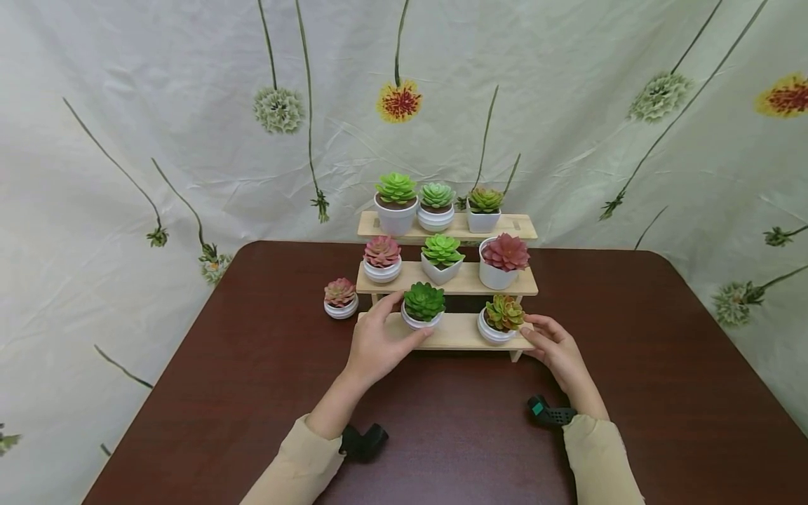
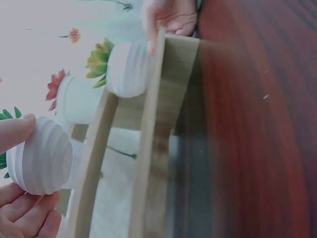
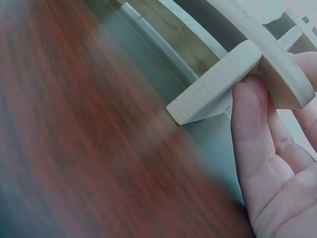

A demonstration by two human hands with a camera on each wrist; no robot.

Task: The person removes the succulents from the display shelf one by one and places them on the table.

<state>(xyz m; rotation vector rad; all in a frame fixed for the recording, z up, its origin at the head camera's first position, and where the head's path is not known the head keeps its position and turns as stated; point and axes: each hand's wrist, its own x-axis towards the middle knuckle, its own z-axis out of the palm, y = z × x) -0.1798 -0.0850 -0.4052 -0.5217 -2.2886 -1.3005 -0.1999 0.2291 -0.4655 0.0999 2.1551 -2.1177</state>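
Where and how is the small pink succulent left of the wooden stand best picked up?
Probably by its round white pot, thumb and fingers on opposite walls below the rosette, coming from the front left: it stands upright on the table, and the wooden stand and left hand are both near its right side.

This looks like a small filming spot: a wrinkly flower-print cloth (image 1: 454,119) hangs behind a shiny red-brown worktop (image 1: 448,400), and there are black wrist cameras (image 1: 365,445). I can't tell which building.
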